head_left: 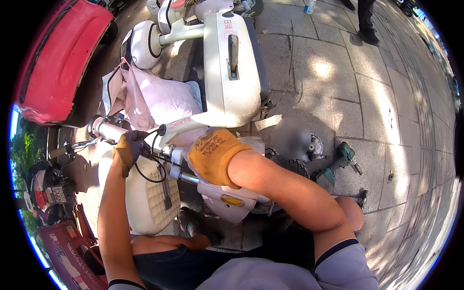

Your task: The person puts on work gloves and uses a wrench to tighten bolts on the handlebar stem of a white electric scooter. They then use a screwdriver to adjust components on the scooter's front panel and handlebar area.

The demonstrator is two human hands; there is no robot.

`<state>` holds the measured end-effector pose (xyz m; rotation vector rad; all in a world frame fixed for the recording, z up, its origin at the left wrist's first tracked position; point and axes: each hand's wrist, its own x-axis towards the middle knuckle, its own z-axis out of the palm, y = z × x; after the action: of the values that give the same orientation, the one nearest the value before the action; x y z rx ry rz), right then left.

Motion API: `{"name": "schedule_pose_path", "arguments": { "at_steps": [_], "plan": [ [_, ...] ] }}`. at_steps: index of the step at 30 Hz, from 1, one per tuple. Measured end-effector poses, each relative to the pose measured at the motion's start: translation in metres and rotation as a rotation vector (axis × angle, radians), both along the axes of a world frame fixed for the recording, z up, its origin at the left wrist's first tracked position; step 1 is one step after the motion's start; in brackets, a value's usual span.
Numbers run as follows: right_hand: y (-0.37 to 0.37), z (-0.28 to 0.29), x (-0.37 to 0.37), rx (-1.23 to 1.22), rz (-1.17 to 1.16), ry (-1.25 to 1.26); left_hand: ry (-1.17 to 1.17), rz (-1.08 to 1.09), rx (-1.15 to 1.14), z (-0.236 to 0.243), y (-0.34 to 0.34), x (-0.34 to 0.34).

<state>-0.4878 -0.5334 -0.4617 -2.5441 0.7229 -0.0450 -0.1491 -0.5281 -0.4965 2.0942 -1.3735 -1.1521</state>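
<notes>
Left hand point(129, 149): left-centre, fingers curled beside black cable point(155, 181), grip unclear
Right hand point(212, 153): centre, fingers hidden, couldn't tell
Cable: seemingly needed kink-free handling

Cream and mustard, one loud red
Right glove point(210, 155) near centre: mustard, dark-printed. Left glove point(126, 151) at nine o'clock: mustard, blackish fingers. Scooter body point(218, 92) at twelve: cream. Toward ten: pale pink bag point(166, 94), red vehicle panel point(60, 60). Reflector point(232, 200) at six: orange.
</notes>
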Motion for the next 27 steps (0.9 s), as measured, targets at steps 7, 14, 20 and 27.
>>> {"name": "schedule_pose_path", "arguments": {
  "at_steps": [7, 14, 20, 27],
  "plan": [
    [-0.100, -0.039, -0.075, 0.203, -0.816, -0.421, 0.053, 0.194, -0.035, -0.003, 0.015, -0.003],
    [-0.097, -0.014, -0.094, 0.453, -0.934, -0.831, 0.206, 0.386, -0.164, 0.015, 0.019, -0.007],
    [-0.111, -0.015, -0.118, 0.255, -0.949, -0.787, 0.159, 0.326, -0.120, 0.020, 0.017, 0.025],
    [-0.167, -0.125, -0.168, -0.131, -0.567, 0.235, -0.208, -0.022, 0.090, 0.002, -0.004, 0.029]
  ]
}}
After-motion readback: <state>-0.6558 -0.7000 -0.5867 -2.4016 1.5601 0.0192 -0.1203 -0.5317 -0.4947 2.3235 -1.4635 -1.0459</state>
